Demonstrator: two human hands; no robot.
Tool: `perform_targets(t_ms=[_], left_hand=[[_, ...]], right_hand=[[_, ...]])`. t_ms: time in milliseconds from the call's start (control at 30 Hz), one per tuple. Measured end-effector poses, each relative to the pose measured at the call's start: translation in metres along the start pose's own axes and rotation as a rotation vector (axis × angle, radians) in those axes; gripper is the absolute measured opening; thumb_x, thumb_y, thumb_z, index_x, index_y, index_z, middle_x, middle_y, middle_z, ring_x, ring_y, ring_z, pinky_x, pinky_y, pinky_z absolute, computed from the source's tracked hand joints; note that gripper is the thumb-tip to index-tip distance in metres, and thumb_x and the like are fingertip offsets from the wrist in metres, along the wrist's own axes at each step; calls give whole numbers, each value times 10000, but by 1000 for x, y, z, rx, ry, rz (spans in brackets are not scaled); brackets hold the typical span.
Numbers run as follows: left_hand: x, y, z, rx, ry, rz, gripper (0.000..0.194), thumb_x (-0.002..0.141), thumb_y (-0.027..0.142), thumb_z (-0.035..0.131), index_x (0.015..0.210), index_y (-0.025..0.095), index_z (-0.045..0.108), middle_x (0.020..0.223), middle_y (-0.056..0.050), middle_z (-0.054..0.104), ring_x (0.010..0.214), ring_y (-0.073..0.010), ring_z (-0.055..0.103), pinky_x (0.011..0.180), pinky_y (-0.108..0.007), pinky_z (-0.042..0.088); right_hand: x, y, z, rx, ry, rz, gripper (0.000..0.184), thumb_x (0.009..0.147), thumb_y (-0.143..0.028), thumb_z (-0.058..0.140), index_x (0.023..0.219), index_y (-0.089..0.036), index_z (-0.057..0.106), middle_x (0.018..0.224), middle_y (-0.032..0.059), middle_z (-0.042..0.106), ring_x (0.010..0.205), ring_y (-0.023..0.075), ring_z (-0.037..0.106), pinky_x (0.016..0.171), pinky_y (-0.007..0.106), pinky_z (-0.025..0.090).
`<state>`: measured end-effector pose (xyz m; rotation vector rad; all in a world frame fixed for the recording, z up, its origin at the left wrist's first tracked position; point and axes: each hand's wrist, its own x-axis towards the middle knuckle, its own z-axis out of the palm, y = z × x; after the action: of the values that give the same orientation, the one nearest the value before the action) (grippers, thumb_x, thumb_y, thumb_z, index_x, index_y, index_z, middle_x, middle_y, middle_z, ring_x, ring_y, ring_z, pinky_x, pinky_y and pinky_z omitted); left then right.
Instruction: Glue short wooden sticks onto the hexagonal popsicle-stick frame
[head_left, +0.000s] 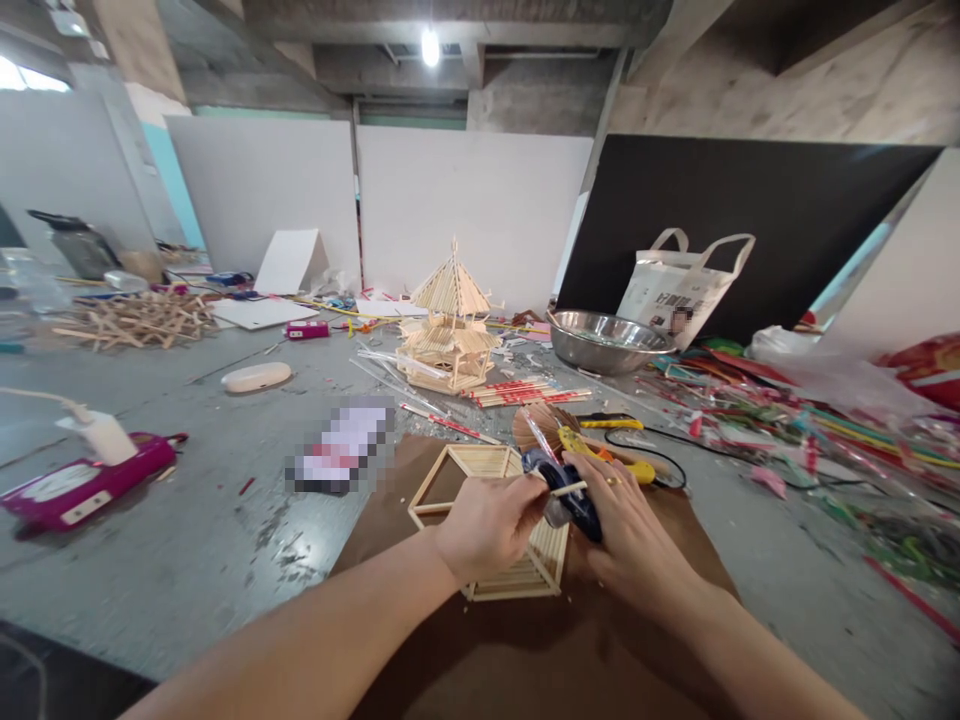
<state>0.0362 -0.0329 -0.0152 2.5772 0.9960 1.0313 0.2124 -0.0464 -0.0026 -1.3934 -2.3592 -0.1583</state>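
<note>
My left hand (487,525) is closed in a pinch on a thin wooden stick (568,489). My right hand (626,520), with a ring on one finger, is wrapped round a dark blue glue gun (570,495) whose tip meets the stick. Under both hands lies a hexagonal frame of wooden sticks (480,475) on a brown sheet (540,640). A yellow-handled tool (600,450) and a round brown fan-like piece (540,425) lie just beyond the hands.
A stick-built pagoda model (450,330) stands mid-table, red-white sticks (521,392) beside it. A steel bowl (607,340) and white bag (686,280) are at the back right. Colourful scraps (825,430) cover the right. A pink device (82,485) lies at left.
</note>
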Motion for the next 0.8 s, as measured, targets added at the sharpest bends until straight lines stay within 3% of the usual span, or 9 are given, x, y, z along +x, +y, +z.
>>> perform_targets(t_ms=[400,800], left_hand=[[0,2,2,-60,13,-68,130,776,159,361,797,163,489,714,-27,585,620,-125,543,569,-217,397],[2,-3,0,-4,43,-29,184,804,199,336,775,153,511,704,-37,594,613,-122,545,545,-205,387]], right_hand=[[-1,0,1,-18,-5,18,618,578,-105,375,1184,-180,279,1201,108,412,1155,227,300,954,470,210],[0,2,3,-19,22,-13,619,592,-99,372,1204,-150,285,1196,121,418,1152,229,307,938,450,258]])
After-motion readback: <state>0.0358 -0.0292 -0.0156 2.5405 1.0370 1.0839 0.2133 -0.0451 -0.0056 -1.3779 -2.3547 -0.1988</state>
